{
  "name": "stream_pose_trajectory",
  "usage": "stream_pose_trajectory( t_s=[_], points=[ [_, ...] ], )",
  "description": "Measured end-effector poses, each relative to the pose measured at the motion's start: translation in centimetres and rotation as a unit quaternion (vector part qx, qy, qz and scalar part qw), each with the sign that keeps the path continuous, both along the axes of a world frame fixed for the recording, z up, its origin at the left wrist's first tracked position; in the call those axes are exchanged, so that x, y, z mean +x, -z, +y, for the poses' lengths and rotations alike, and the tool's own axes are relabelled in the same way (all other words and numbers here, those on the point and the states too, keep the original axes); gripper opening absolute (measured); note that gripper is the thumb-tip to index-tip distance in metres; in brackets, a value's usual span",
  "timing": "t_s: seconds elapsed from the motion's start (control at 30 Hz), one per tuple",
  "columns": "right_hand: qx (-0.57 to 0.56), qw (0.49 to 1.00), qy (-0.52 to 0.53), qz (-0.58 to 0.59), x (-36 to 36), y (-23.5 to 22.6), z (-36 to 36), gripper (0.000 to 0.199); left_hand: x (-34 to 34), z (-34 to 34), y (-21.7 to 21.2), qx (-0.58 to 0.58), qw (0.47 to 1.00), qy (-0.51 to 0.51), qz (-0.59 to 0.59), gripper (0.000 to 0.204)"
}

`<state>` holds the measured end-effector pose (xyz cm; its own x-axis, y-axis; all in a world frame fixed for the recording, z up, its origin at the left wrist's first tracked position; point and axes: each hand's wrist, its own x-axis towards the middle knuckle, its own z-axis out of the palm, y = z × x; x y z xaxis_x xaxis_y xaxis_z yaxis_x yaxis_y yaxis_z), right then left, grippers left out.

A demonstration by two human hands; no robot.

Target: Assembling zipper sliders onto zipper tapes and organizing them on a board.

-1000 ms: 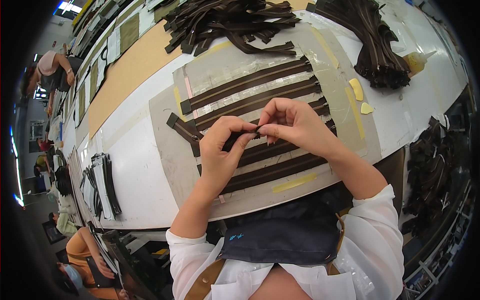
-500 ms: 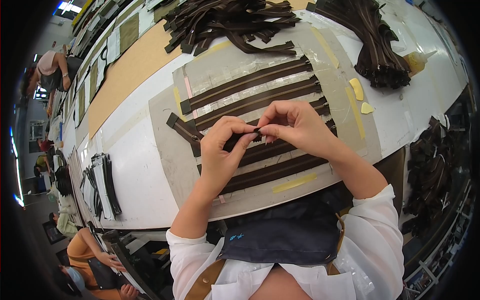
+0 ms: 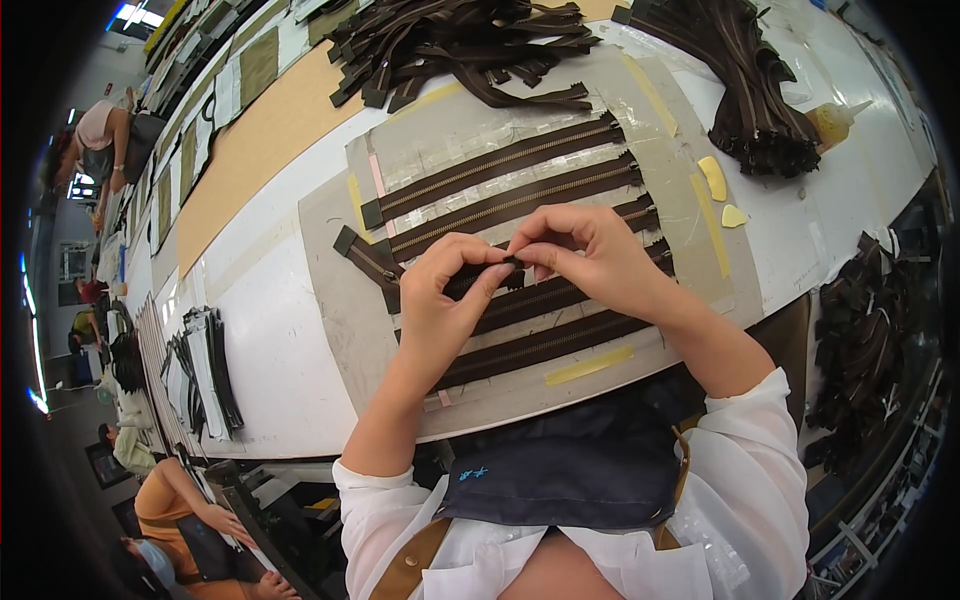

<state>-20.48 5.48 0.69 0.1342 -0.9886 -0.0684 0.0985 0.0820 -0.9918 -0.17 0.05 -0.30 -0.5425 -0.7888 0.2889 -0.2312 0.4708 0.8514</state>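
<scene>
Directly over the grey work board (image 3: 330,300), in the head view, the left hand (image 3: 440,300) and right hand (image 3: 590,255) meet fingertip to fingertip, both pinched shut on one dark brown zipper (image 3: 475,280) that runs between them and out past the left hand to its end tab. That zipper lies third in a row of brown zippers laid parallel on the board, two above the hands and two below. Farther back on the white table (image 3: 270,350) sit a loose zipper pile (image 3: 460,40) and a zipper bundle (image 3: 750,90).
</scene>
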Motion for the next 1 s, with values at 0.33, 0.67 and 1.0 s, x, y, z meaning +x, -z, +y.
stream_pose_trajectory(
  t_s=[0.33, 0.67, 1.0],
  points=[
    [-0.039, 0.999, 0.006, 0.007, 0.3, 0.6, 0.0, 0.011, 0.1, 0.0, -0.2, 0.12, 0.992, 0.019, 0.014, 0.012],
    [-0.025, 0.998, 0.014, 0.049, 0.3, 0.4, 0.0, 0.014, 0.0, 0.4, 0.1, 0.157, 0.983, -0.034, 0.085, 0.01],
    [-0.01, 1.0, 0.022, 0.007, 0.2, 0.9, 0.1, 0.007, -0.1, 0.7, 0.7, 0.192, 0.972, -0.004, 0.134, 0.013]
  ],
)
